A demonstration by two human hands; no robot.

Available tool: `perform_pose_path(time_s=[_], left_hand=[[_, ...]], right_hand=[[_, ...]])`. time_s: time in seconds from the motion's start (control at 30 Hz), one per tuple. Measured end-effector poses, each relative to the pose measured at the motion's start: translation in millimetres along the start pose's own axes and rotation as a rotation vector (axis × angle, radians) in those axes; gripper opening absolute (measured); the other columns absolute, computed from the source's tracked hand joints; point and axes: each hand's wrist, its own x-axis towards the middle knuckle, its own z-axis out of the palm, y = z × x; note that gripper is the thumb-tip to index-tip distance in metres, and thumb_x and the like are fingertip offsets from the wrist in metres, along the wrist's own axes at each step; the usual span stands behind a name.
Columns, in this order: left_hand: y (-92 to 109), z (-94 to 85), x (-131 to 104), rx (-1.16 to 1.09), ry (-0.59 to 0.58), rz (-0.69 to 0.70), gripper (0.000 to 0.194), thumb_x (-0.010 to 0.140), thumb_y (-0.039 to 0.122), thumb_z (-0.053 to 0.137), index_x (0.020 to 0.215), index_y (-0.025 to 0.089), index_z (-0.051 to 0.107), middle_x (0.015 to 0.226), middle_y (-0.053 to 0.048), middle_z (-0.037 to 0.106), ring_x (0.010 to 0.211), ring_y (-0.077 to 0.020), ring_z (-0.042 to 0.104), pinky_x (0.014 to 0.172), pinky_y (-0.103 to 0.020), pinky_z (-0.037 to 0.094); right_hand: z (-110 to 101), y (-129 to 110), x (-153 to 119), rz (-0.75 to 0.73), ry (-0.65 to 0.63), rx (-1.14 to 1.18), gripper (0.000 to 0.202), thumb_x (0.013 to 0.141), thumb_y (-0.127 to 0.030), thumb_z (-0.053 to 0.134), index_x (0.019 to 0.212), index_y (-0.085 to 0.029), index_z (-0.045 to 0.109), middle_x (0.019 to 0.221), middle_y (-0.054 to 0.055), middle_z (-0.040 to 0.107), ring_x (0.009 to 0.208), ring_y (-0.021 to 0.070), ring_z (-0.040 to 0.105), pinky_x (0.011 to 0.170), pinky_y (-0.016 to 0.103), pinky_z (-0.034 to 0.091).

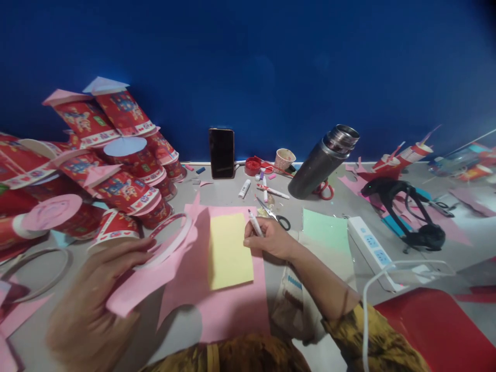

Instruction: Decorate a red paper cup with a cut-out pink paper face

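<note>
My left hand [101, 294] is closed around a piece of pink paper [145, 284]. A white-edged ring [186, 230] with a pink band, like a cup rim, shows at its upper side; whether the two are joined I cannot tell. My right hand [271, 238] pinches a white marker pen [254, 223], tilted, at the right edge of a yellow paper pad [230, 253]. The pad lies on a large pink sheet [236, 315] with a rounded cut-out. Beyond my right hand lie scissors [283, 222] with dark handles.
Red paper cups [124, 188] with paper cones and discs are stacked at left. Along the back stand a phone [222, 154], a small cup [284, 159] and a dark open flask [323, 161]. Right are green paper [325, 227], a power strip [374, 250] and black headgear [403, 217].
</note>
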Motion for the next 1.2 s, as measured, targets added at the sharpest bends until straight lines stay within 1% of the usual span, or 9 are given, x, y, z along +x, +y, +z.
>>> perform_pose_path(time_s=[0.1,0.2,0.3,0.43,0.57,0.67,0.77,0.97,1.2], left_hand=[[8,15.9,1,-0.007,-0.031,0.037,0.029,0.093,0.019,0.058,0.120,0.028,0.061,0.125,-0.009,0.069,0.112,-0.0288,0.068,0.093,-0.045,0.057],[10,38.6,-4,-0.064,-0.060,0.058,0.036,0.090,0.012,0.054,0.122,0.027,0.062,0.129,-0.009,0.068,0.116,-0.0271,0.068,0.095,-0.040,0.059],[9,60.8,-5,-0.109,-0.079,0.133,0.048,0.082,0.005,0.049,0.124,0.024,0.062,0.133,-0.012,0.066,0.119,-0.0285,0.068,0.096,-0.041,0.059],[8,78.9,-5,-0.060,-0.216,0.244,0.057,0.071,-0.004,0.047,0.121,0.021,0.062,0.131,-0.015,0.067,0.116,-0.0298,0.068,0.092,-0.042,0.061],[12,82.5,-11,-0.001,-0.307,0.255,0.065,0.058,-0.007,0.047,0.115,0.021,0.064,0.131,-0.015,0.065,0.113,-0.0301,0.068,0.089,-0.042,0.062],[14,82.3,-13,-0.015,-0.331,0.221,0.067,0.054,-0.006,0.048,0.112,0.021,0.064,0.134,-0.015,0.062,0.118,-0.0312,0.065,0.094,-0.043,0.061],[13,83.7,-14,-0.046,-0.327,0.231,0.066,0.054,-0.006,0.048,0.113,0.020,0.065,0.134,-0.016,0.061,0.118,-0.0318,0.064,0.094,-0.044,0.061],[0,81.9,-18,-0.114,-0.393,0.229,0.074,0.057,-0.004,0.049,0.127,0.020,0.059,0.145,-0.016,0.056,0.130,-0.0322,0.060,0.103,-0.045,0.059],[-24,80.1,-1,-0.187,-0.432,0.271,0.072,0.068,-0.002,0.050,0.136,0.023,0.056,0.155,-0.015,0.053,0.140,-0.0312,0.057,0.111,-0.045,0.056]], right_hand=[[8,9,3,0.061,-0.005,0.019,0.021,0.074,-0.035,0.077,0.084,-0.021,0.065,0.066,-0.004,0.064,0.062,0.0142,0.059,0.062,0.025,0.045],[5,9,3,0.052,-0.052,-0.072,0.012,0.083,-0.031,0.070,0.088,-0.020,0.067,0.075,0.001,0.076,0.077,0.0179,0.070,0.077,0.029,0.050],[-4,8,2,0.025,0.065,-0.180,0.011,0.089,-0.031,0.065,0.088,-0.020,0.067,0.077,0.001,0.078,0.077,0.0174,0.070,0.077,0.029,0.048],[-14,13,4,-0.015,0.213,-0.178,0.015,0.092,-0.031,0.061,0.098,-0.019,0.067,0.082,0.003,0.080,0.078,0.0182,0.071,0.075,0.029,0.048],[-16,15,5,-0.058,0.209,-0.300,0.021,0.093,-0.027,0.058,0.108,-0.019,0.069,0.089,0.004,0.082,0.092,0.0212,0.074,0.087,0.033,0.051],[-14,12,5,-0.099,0.212,-0.414,0.020,0.095,-0.029,0.056,0.101,-0.020,0.073,0.108,0.007,0.081,0.106,0.0234,0.073,0.098,0.036,0.049],[-11,8,8,-0.131,0.216,-0.446,0.025,0.098,-0.032,0.052,0.103,-0.021,0.075,0.129,0.008,0.075,0.117,0.0255,0.070,0.105,0.040,0.048],[-7,-1,14,-0.097,0.081,-0.517,0.043,0.101,-0.029,0.049,0.142,-0.019,0.058,0.132,0.013,0.074,0.127,0.0305,0.067,0.109,0.048,0.048],[-11,1,14,-0.123,0.001,-0.578,0.051,0.101,-0.022,0.047,0.152,-0.020,0.049,0.139,0.012,0.071,0.131,0.0293,0.066,0.111,0.048,0.047]])
